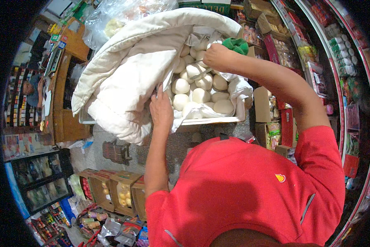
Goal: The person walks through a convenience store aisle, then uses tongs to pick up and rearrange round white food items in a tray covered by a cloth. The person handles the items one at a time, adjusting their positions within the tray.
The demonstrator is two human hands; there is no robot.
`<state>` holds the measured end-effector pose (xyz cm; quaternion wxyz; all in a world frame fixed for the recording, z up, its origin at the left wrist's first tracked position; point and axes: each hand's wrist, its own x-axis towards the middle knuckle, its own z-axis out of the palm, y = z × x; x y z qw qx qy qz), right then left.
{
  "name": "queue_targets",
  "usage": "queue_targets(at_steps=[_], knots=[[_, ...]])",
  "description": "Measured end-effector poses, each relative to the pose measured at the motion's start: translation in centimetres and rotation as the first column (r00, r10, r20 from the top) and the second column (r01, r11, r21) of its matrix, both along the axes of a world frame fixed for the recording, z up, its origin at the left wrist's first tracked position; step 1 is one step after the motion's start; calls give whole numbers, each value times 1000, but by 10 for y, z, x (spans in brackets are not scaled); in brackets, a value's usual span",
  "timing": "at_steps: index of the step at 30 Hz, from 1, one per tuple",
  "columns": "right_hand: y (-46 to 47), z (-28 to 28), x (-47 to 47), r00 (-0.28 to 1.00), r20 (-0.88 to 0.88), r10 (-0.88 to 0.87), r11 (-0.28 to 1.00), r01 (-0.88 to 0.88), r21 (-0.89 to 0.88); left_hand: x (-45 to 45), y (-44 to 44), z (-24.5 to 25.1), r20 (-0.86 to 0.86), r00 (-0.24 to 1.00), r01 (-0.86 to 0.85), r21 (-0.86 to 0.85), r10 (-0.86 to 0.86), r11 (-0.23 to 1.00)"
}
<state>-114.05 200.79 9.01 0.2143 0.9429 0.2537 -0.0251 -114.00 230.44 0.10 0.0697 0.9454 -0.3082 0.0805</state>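
Note:
Several round white buns (200,95) fill a box (215,120) lined with white cloth. A thick white quilt (123,80) is folded back over the box's left side. My left hand (161,108) lies at the quilt's inner edge, its fingertips partly hidden in the fold; whether it grips the cloth is unclear. Above the far right buns, my right hand (215,57) is closed around something, probably the metal tool (201,74) whose flat end shows over the buns; the handle is hidden. A green cloth (236,45) sits just beyond my right wrist.
Clear plastic bags (110,21) lie beyond the quilt. A wooden counter (75,123) stands at left, with another person (33,89) behind it. Stocked shelves (339,92) run along the right. Cardboard boxes of fruit (123,197) stand on the floor at lower left.

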Motion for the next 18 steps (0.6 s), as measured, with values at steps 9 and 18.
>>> queue_targets(at_steps=[9, 18], knots=[[-46, 70, -45, 981, -28, -191, 979, 193, 59, -4, 5, -8, -95, 992, -98, -148, 85, 984], [-66, 82, -78, 919, -117, -378, 894, 395, 212, -2, 2, -2, -140, 986, -122, -198, 95, 973]])
